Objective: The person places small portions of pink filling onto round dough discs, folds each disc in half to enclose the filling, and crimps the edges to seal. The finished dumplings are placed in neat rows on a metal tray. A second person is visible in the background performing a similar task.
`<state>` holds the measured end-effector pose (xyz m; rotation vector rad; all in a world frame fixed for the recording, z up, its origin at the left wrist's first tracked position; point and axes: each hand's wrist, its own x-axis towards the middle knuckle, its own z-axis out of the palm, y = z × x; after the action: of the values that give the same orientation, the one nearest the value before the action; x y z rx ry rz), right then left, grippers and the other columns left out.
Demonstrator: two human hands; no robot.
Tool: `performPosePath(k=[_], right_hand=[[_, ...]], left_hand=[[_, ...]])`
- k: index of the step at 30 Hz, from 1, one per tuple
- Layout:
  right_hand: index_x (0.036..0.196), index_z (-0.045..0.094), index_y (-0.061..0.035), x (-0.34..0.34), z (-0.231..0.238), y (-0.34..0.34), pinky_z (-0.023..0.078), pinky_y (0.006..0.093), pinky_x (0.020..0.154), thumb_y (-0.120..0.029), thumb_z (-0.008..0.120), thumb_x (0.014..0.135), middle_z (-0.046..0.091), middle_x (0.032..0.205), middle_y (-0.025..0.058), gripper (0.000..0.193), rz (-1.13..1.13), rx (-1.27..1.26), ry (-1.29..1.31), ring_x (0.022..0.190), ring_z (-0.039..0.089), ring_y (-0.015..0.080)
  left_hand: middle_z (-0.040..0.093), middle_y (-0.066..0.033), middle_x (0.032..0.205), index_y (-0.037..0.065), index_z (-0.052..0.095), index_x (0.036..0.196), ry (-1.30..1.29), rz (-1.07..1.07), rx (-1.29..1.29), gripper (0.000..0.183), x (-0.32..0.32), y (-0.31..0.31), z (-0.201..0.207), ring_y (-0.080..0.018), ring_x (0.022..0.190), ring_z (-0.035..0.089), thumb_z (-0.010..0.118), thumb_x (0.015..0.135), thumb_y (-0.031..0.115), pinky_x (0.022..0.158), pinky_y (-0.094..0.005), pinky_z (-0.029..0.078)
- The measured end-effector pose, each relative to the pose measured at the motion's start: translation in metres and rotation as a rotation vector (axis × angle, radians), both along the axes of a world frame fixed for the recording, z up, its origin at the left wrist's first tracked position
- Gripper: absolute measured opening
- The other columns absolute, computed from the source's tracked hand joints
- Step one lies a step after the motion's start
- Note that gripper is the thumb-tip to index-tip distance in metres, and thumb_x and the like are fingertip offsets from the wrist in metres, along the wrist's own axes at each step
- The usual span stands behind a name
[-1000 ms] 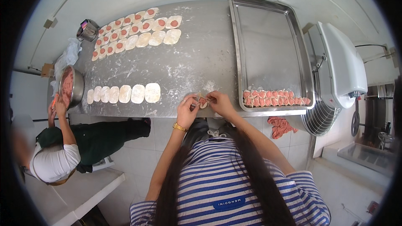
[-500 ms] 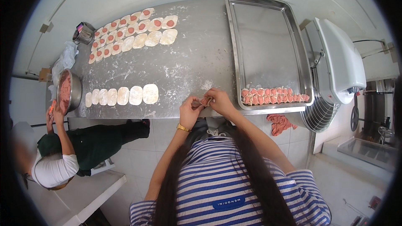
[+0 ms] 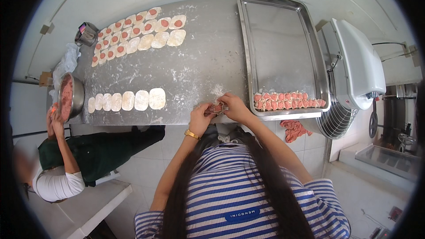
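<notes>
Between my two hands, at the table's near edge, is a dumpling (image 3: pixel 216 109) with pink filling showing at its top. My left hand (image 3: pixel 202 114) pinches its left side, and my right hand (image 3: pixel 234 109) grips the folded wrapper from the right. Round dough wrappers (image 3: pixel 128 101) lie in a row to the left of my hands. Farther back are more wrappers (image 3: pixel 175 37), many topped with a dab of pink filling (image 3: pixel 136 31). Finished open-topped dumplings (image 3: pixel 287 102) fill the near end of a large metal tray (image 3: pixel 250 62) on my right.
At the left, a co-worker (image 3: pixel 84 155) holds their hands by a metal bowl (image 3: pixel 79 99) of pink filling. A metal pot (image 3: pixel 86 35) and a plastic bag (image 3: pixel 66 64) stand behind it. Right of the tray is a white mixer-like machine (image 3: pixel 354 62). A reddish cloth (image 3: pixel 294 131) hangs below the tray.
My fingers have spread slightly apart around the dumpling, showing more of its filling. The co-worker's hands have drawn together beside the bowl. My view has shifted a little.
</notes>
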<state>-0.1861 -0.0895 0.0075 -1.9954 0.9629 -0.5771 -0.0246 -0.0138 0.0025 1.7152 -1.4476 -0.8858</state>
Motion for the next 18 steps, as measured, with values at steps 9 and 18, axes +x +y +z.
performPosePath(k=[9, 18], right_hand=[[0.084, 0.063, -0.0032, 0.003, 0.011, 0.003, 0.047, 0.0408, 0.071, -0.001, 0.061, 0.069, 0.058, 0.086, 0.0138, 0.016, -0.03, -0.055, 0.032, 0.082, 0.058, 0.0347], [0.09, 0.062, -0.0037, -0.003, 0.008, 0.015, 0.046, 0.0434, 0.074, 0.005, 0.054, 0.067, 0.057, 0.085, 0.0138, 0.026, -0.09, -0.139, -0.013, 0.087, 0.056, 0.0367]], left_hand=[[0.066, -0.0111, 0.08, 0.001, 0.061, 0.088, -0.082, 0.033, 0.033, 0.024, -0.012, -0.006, 0.006, -0.0219, 0.071, 0.065, 0.074, 0.07, 0.007, 0.066, -0.0311, 0.053], [0.066, -0.0098, 0.076, 0.002, 0.06, 0.094, 0.075, 0.035, 0.093, 0.024, -0.009, -0.002, 0.001, -0.0184, 0.073, 0.066, 0.072, 0.073, 0.007, 0.068, -0.0289, 0.053]])
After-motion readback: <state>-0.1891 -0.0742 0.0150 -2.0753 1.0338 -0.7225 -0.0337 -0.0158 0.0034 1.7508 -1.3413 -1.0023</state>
